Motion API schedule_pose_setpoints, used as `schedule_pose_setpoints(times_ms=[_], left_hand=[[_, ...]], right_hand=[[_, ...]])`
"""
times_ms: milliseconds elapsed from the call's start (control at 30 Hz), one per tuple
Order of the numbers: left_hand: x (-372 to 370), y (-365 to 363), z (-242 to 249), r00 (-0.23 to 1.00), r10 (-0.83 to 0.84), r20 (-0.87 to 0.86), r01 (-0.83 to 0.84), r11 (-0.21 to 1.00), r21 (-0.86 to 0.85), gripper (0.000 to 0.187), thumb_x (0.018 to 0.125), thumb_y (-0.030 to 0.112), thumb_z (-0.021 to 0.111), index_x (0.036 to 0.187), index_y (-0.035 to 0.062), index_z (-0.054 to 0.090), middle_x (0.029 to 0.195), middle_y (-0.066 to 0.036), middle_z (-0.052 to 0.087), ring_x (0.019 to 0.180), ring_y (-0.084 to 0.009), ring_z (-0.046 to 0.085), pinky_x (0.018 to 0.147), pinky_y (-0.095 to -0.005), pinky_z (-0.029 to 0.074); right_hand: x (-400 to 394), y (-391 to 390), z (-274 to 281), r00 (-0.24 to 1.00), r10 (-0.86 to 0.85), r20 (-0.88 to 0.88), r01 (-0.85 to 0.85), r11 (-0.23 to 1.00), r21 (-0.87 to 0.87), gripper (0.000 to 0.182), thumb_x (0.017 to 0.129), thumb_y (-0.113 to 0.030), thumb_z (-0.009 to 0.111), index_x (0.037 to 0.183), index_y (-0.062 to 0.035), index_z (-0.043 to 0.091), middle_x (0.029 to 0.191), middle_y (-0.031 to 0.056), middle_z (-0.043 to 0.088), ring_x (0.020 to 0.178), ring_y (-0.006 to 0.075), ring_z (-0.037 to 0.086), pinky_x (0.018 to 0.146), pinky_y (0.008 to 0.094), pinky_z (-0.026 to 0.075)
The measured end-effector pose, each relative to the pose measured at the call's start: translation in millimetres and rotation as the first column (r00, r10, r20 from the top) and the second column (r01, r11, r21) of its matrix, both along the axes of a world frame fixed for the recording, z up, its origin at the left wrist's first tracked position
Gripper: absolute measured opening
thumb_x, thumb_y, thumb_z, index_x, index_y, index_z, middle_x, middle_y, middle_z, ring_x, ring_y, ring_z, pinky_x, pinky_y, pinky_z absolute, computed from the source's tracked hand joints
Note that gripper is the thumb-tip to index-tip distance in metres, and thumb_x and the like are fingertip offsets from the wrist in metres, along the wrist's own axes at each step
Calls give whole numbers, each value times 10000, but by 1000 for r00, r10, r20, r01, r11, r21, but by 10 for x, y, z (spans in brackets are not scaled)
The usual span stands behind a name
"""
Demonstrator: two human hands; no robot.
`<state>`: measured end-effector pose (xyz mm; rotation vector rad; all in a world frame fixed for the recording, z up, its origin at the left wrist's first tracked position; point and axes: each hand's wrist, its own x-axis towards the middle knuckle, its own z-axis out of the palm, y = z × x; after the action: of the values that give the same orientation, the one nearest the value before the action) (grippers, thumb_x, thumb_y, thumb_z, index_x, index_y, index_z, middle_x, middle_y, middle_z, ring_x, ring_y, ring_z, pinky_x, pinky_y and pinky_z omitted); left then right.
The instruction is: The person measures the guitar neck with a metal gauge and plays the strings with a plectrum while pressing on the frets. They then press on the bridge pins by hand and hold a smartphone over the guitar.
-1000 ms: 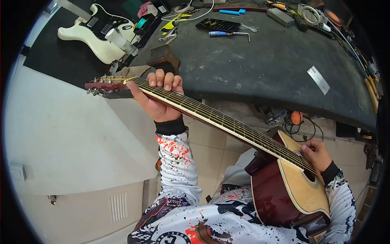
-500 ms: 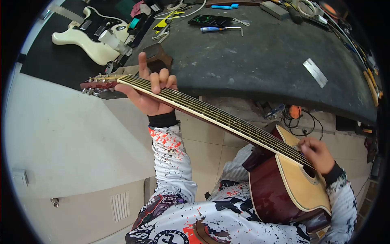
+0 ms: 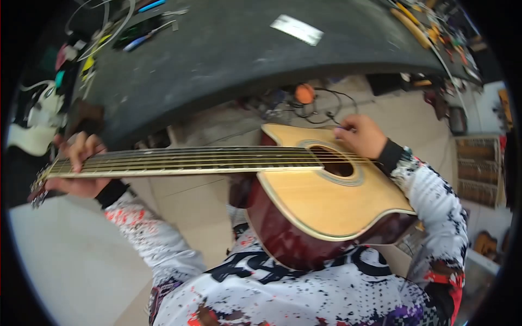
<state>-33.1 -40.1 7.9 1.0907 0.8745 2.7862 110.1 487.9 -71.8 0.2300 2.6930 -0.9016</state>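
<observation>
An acoustic guitar [image 3: 326,206] with a pale top and dark red sides lies across my lap, its neck pointing left. Near the headstock [image 3: 39,187], my left hand [image 3: 84,165] wraps round the neck, fingers bent over the strings and thumb along the near edge. Beside the sound hole [image 3: 336,163], my right hand [image 3: 363,136] is over the strings with its fingers curled together. A small dark bit shows at its fingertips, too small to make out.
Beyond the guitar is a dark workbench [image 3: 217,60] with a metal plate [image 3: 297,29], a blue-handled tool [image 3: 136,42] and cables. A white guitar body [image 3: 32,138] is at far left. An orange object [image 3: 304,93] and black cables lie below the bench.
The view has swung to the right, so the guitar neck now appears nearly level and its body nearer the centre. My right hand has lifted slightly off to the far side of the sound hole.
</observation>
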Motion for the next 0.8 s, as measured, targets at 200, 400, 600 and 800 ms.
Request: schedule_pose_setpoints(times_ms=[200, 400, 600, 800], left_hand=[[-12, -217, -88, 994, 102, 33, -100, 994, -36, 1018, 661, 755, 698, 1282, -28, 506, 607, 94, 535, 697, -59, 352, 682, -225, 300], [57, -235, -66, 994, 65, 86, -66, 998, 9, 1014, 616, 712, 762, 1239, -58, 540, 611, 88, 522, 714, -74, 353, 675, -230, 301], [261, 145, 111, 853, 488, 186, -471, 873, -127, 1126, 633, 774, 694, 1352, -58, 449, 625, 62, 534, 703, -82, 359, 676, -241, 311], [106, -201, 6, 984, 155, 93, -148, 986, -72, 1107, 650, 800, 654, 1298, -80, 484, 608, 53, 513, 679, -76, 343, 648, -231, 286]], right_hand=[[303, -256, 586, 953, 61, -295, -262, 651, -712, 188, 908, -168, 667, 864, 14, 651, 943, 92, 658, 903, 129, 592, 826, 289, 466], [352, 3, 46, 997, -61, 57, 78, 911, -406, 241, 929, -217, 647, 929, 22, 681, 782, 46, 696, 720, 123, 609, 718, 299, 497], [415, -246, 600, 972, 187, -141, -226, 593, -773, 177, 890, -157, 678, 837, 8, 646, 980, 70, 681, 919, 127, 589, 818, 294, 469], [311, -55, -41, 990, -110, 84, 132, 935, -329, 329, 929, -298, 628, 882, 25, 673, 827, 46, 664, 781, 129, 595, 740, 283, 481]])
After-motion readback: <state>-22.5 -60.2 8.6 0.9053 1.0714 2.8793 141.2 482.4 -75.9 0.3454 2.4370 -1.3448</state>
